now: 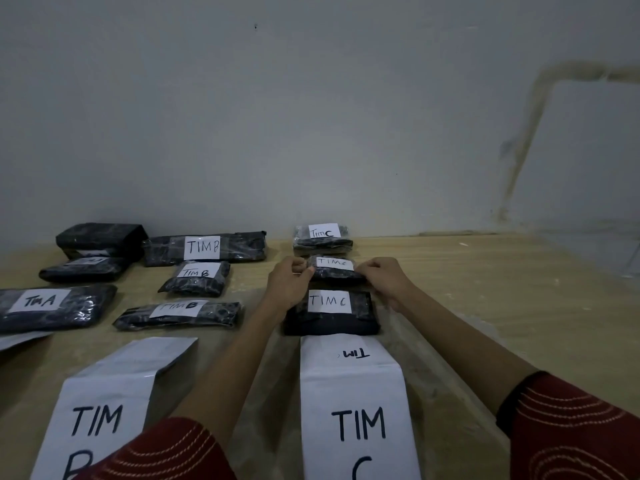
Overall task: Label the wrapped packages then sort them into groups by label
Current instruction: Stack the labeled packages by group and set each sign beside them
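Observation:
Black wrapped packages with white labels lie in columns on the wooden table (485, 289). In the right column, three read TIM C: a far one (322, 237), a middle one (334, 270) and a near one (330, 311). My left hand (289, 282) grips the middle package's left end and my right hand (382, 277) grips its right end. The centre column holds three TIM B packages: the far one (204, 247), the middle one (195, 277) and the near one (178, 313). A TIM A package (52, 306) lies at the left.
Two more black packages (100, 239) (83, 268) sit at the far left. Large white sheets marked TIM B (104, 403) and TIM C (356, 410) lie at the near edge. A grey wall stands right behind the table.

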